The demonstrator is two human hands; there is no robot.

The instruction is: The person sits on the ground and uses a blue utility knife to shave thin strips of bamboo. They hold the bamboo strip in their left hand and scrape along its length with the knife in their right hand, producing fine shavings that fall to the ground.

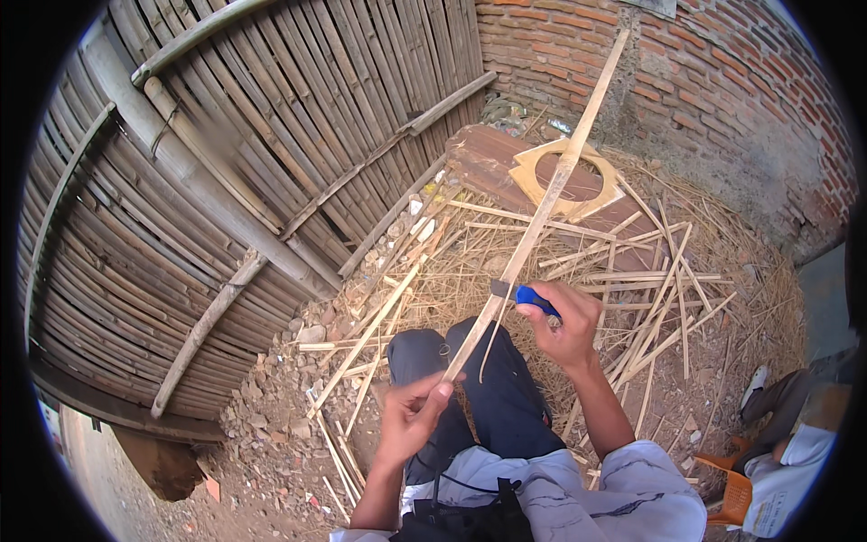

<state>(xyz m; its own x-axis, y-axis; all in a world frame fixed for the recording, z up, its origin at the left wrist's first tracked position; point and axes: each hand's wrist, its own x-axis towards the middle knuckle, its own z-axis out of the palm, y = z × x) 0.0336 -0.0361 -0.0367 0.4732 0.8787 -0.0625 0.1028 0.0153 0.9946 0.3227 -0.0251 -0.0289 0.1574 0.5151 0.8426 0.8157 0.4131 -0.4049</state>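
A long, flat bamboo strip (533, 230) slants from my lap up toward the far brick wall. Its near end is pinched between the thumb and fingers of my left hand (411, 420), just above my knees. My right hand (571, 325) is wrapped round a blue-handled knife (539, 301). The knife's short, wide blade (502, 288) lies against the strip, partway along it. From beside the blade a thin curled shaving (490, 350) hangs down over my dark trousers. My fingers hide part of the knife handle.
Many loose bamboo strips (668, 312) lie over straw on the ground ahead and right. A yellowish board with a round hole (603, 200) rests on a brown plank (479, 161). A bamboo wall (307, 117) stands left. A person (784, 397) is at the right, by an orange chair (733, 488).
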